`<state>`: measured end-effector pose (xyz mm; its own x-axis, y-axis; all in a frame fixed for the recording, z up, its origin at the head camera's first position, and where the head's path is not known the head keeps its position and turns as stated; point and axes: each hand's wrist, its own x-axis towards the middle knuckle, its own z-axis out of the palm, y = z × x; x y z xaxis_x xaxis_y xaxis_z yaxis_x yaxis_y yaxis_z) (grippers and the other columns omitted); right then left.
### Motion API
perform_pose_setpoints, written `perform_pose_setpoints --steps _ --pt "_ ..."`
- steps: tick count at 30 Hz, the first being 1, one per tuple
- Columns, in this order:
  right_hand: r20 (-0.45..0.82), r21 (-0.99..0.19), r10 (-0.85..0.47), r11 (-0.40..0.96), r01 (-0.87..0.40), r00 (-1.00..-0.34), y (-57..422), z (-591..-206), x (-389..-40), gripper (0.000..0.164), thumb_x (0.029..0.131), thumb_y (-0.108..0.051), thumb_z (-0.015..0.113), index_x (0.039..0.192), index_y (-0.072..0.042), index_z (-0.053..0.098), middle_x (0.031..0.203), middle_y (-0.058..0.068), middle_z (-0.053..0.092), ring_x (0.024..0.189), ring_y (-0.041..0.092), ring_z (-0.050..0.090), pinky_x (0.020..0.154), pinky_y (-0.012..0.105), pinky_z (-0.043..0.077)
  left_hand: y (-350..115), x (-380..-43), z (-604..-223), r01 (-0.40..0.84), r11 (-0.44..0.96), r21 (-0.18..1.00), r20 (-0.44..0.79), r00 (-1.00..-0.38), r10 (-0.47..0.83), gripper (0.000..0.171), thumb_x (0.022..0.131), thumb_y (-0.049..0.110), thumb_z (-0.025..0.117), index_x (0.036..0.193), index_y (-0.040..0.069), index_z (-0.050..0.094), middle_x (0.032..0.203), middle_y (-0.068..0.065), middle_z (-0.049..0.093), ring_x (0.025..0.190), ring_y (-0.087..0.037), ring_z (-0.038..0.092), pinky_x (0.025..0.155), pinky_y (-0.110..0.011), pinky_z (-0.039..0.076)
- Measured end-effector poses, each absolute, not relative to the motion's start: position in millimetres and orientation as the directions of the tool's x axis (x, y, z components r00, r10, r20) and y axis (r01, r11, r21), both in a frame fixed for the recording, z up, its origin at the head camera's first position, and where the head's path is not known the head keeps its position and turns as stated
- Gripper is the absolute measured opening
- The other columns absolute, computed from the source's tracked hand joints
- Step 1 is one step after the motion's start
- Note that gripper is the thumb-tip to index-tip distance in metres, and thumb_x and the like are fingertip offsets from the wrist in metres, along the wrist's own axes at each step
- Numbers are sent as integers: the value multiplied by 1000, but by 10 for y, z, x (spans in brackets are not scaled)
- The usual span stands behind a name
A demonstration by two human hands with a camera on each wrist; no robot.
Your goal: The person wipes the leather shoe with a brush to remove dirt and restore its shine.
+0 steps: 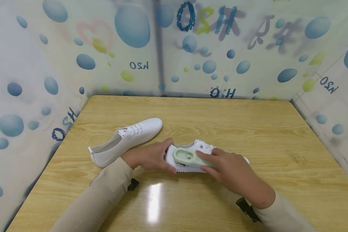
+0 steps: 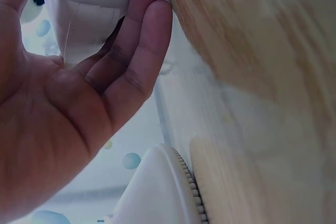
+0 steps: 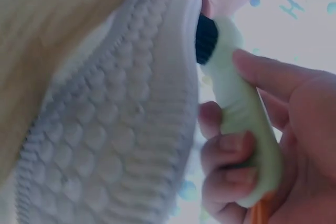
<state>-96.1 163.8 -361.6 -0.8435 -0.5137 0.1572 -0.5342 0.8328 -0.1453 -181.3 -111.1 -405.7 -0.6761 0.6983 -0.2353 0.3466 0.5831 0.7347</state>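
A white lace-up shoe (image 1: pixel 201 146) lies tilted on the table, its bumpy sole (image 3: pixel 115 103) facing the right wrist camera. My left hand (image 1: pixel 150 156) grips its heel (image 2: pixel 89 19), fingers curled round the back. In my right hand (image 1: pixel 233 167) is a pale green brush (image 1: pixel 185 156), fingers wrapped round its handle (image 3: pixel 244 114). Its dark bristles (image 3: pixel 206 40) meet the side of the shoe near the heel. Much of the shoe's toe end is hidden behind my right hand in the head view. The matching white shoe (image 1: pixel 127 140) stands upright to the left, close to my left hand.
The wooden table (image 1: pixel 220 119) reaches back to a wall covering (image 1: pixel 168 48) printed with blue and green spots. An orange piece (image 3: pixel 262 208) shows at the end of the brush handle. Dark straps (image 1: pixel 246 207) sit at both wrists.
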Motion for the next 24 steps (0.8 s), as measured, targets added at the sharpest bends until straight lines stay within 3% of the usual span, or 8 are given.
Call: perform_pose_setpoints --steps 5,10,20,24 --pt "41 -176 -499 849 -498 -866 1777 -3470 -953 44 90 -36 73 133 -31 65 88 -3 63 61 5 44 53 22 37 -1108 -1803 -4034 364 593 718 -227 -683 694 65 72 43 89 110 13 45 93 0 60 81 -12 55 71 -29 46" --pt "37 -232 -529 821 -522 -848 1824 -3451 -978 44 89 -29 75 132 -28 66 92 -3 64 66 4 46 58 21 41 -1111 -1799 -4035 364 588 723 -221 -684 695 65 72 42 89 110 13 45 94 0 60 82 -13 55 71 -29 46" --pt "266 -219 -581 741 -635 -769 1639 -3703 -1008 46 85 -18 80 130 -19 68 111 6 68 98 20 66 78 35 57 -1109 -1811 -4052 358 570 740 -216 -675 705 64 72 40 89 110 14 45 97 0 63 85 -12 58 75 -30 48" --pt "325 -250 -547 737 -628 -771 1577 -3782 -1011 41 89 -24 77 129 -19 69 104 3 69 93 15 64 74 31 55 -1107 -1814 -4057 363 574 734 -219 -674 706 64 72 42 89 110 15 46 99 2 64 86 -11 59 77 -29 48"
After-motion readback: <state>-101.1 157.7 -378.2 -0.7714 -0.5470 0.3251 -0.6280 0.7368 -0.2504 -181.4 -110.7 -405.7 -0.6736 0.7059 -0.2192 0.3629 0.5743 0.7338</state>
